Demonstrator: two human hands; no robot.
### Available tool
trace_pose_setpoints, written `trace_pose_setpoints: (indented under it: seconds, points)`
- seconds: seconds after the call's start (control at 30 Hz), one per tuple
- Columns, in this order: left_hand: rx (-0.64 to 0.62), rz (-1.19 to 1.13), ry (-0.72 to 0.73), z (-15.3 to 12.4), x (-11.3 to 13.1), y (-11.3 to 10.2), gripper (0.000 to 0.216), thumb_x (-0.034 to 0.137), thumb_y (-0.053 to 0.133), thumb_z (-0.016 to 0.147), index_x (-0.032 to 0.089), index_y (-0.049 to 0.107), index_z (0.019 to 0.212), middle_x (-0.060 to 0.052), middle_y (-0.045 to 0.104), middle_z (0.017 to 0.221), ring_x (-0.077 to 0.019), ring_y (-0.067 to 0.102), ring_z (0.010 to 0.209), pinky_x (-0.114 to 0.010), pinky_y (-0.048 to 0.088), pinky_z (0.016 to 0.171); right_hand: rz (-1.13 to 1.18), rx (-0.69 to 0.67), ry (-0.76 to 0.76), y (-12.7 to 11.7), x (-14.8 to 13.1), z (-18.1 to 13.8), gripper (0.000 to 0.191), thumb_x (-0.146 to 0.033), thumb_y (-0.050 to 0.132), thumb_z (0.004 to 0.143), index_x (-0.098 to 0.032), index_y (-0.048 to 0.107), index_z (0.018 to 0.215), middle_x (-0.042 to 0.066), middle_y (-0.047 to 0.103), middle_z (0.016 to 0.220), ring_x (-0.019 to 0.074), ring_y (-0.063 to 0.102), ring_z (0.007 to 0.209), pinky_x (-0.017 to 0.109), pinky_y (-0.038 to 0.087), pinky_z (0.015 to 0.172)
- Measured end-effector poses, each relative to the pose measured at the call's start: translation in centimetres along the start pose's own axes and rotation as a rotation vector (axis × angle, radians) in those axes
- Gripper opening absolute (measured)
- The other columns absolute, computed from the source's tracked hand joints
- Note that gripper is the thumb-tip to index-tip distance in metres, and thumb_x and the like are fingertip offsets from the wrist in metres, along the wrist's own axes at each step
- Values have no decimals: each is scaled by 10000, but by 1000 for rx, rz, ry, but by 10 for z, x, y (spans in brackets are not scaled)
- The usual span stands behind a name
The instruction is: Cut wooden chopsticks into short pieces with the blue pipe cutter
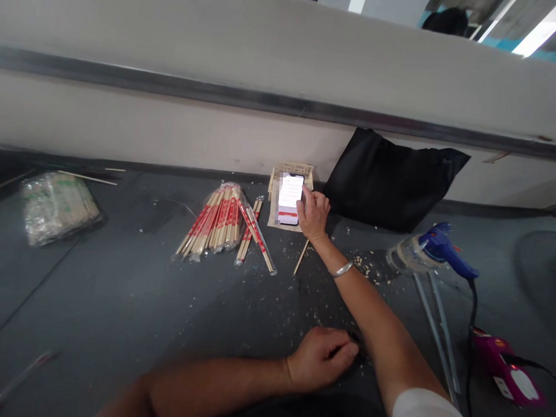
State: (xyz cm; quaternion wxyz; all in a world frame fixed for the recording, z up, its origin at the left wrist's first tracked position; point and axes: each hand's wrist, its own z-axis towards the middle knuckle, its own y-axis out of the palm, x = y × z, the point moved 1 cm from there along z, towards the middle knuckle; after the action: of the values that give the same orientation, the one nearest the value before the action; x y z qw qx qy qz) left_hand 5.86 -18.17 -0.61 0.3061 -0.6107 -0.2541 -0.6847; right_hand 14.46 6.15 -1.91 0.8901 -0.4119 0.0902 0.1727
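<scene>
My right hand (313,211) reaches over a lit phone (290,200), its fingers spread at the screen's right edge. The phone leans on a small lattice piece of pale wooden sticks (294,167) against the wall. My left hand (322,360) rests near the table's front, fingers curled into a loose fist, with nothing visible in it. Beneath my right wrist lies a single thin stick (301,257). Left of the phone is a fanned bundle of chopsticks (215,221) in red and clear wrappers, with loose wrapped chopsticks (260,241) beside it.
A bag of pale sticks (59,206) lies far left. On the right are a black bag (394,180), a blue glue gun (442,243) on a clear jar (407,254), metal strips (439,326) and a magenta power strip (508,369). Wood crumbs are scattered centrally.
</scene>
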Motion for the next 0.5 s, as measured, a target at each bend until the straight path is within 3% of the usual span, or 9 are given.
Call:
trace_pose_setpoints:
  seconds: [0.5]
  points:
    - [1, 6, 2, 0, -1, 0, 514, 537, 425, 999, 215, 341, 607, 47, 351, 554, -107, 401, 579, -242, 317, 554, -40, 51, -31, 3, 1, 0, 495, -461, 464, 999, -230, 599, 1415, 119, 552, 1132, 269, 498, 1031, 399, 405, 894]
